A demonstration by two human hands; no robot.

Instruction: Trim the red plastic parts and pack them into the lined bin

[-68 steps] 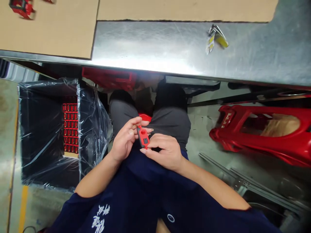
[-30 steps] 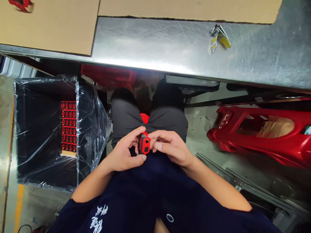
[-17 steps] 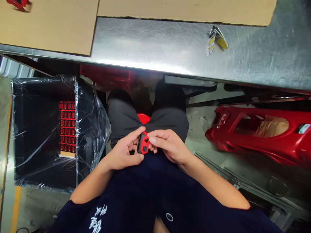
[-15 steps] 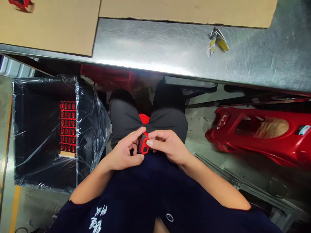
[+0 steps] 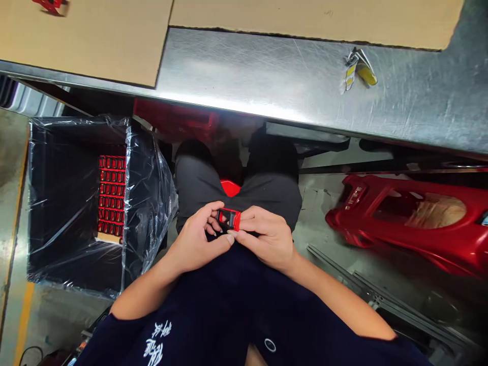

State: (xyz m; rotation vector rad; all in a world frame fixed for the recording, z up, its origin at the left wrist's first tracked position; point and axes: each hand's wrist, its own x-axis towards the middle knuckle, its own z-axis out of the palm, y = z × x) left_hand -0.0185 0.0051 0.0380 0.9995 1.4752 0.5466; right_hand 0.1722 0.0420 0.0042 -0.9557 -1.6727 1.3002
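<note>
A small red and black plastic part (image 5: 229, 218) is held over my lap, lying sideways between both hands. My left hand (image 5: 198, 240) pinches its left end with thumb and fingers curled round it. My right hand (image 5: 263, 235) grips its right end, fingers closed. I am seated, with grey trousers (image 5: 267, 190) and a dark blue shirt below the hands. A red seat edge (image 5: 230, 186) shows between my knees.
A steel table (image 5: 267, 76) runs across the top, bearing cardboard sheets (image 5: 95, 40), a red part (image 5: 51, 5) and a yellow-white tag (image 5: 358, 73). A plastic-lined black bin (image 5: 68, 203) at left holds rows of red parts (image 5: 112, 193). A large red moulded piece (image 5: 412, 223) lies on the floor at right.
The red part was turned from upright to lying sideways between my fingers. Both hands stayed on it, over my lap.
</note>
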